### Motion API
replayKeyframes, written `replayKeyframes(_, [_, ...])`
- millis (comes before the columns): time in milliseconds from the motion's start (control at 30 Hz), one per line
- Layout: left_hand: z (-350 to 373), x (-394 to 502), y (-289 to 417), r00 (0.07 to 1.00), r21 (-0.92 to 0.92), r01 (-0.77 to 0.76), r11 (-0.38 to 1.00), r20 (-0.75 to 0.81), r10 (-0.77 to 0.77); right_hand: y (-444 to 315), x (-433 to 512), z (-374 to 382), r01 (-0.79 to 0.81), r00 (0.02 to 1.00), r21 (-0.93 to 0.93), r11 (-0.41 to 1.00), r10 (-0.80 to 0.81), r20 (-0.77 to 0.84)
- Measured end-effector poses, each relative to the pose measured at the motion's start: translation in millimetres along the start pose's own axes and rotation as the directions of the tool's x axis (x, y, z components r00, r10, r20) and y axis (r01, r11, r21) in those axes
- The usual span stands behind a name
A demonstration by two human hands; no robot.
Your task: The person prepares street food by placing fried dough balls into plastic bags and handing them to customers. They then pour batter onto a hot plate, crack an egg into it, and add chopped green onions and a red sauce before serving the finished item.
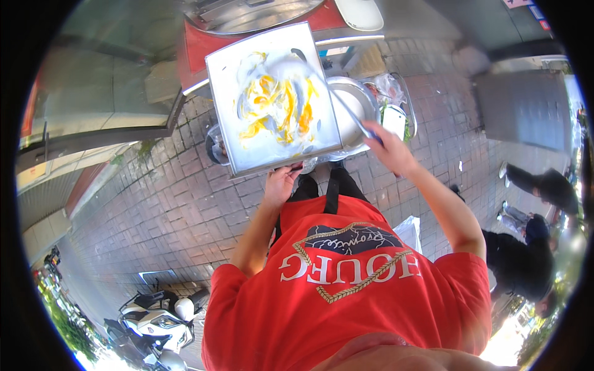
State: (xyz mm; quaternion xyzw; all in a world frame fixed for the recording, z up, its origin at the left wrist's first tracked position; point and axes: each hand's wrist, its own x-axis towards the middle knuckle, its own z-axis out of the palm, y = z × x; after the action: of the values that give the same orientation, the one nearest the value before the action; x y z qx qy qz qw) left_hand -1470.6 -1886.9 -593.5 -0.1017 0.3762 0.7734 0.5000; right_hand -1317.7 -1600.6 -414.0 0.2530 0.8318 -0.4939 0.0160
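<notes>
A square metal tray (232,139) is in front of me, tilted, with a thin white liquid and streaks of broken egg (290,109) spread over it. My left hand (281,183) grips the near edge of the tray, or a handle there; which one I cannot tell. In my right hand (390,150) is the dark handle of a long metal utensil (348,109), probably a ladle. Its far end is blurred over the egg, so its shape is unclear. Right of the tray, and partly behind it, stands a large round metal basin (366,99) holding a whitish liquid.
A red counter (197,51) with a round metal appliance (255,14) and a white dish (359,14) lies beyond. Beside the basin are a white container (393,121) and a plastic bag (390,88). A dark bucket (216,150) is left. People (519,264) stand at the right; a scooter (160,320) is behind left.
</notes>
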Motion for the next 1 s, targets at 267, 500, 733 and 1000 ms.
replayKeyframes(267, [37,-11,-3,0.986,-0.054,-0.014,0.998,-0.167,0.005,36,71,-20,0.214,0.977,-0.032,0.976,-0.215,-0.017])
replayKeyframes(500, [38,-9,-18,0.968,-0.151,-0.125,0.981,-0.234,0.087,25,-6,-61,0.088,0.898,-0.079,0.993,-0.044,0.438])
replayKeyframes(733, [31,-4,-15,0.973,-0.083,-0.108,0.991,-0.213,0.088,22,109,-28,0.246,0.958,-0.091,0.965,-0.229,0.171])
replayKeyframes(1000, [25,-16,-20,0.98,-0.054,-0.081,0.995,-0.184,0.07,-9,62,-7,0.27,0.865,-0.049,0.962,-0.219,0.452])
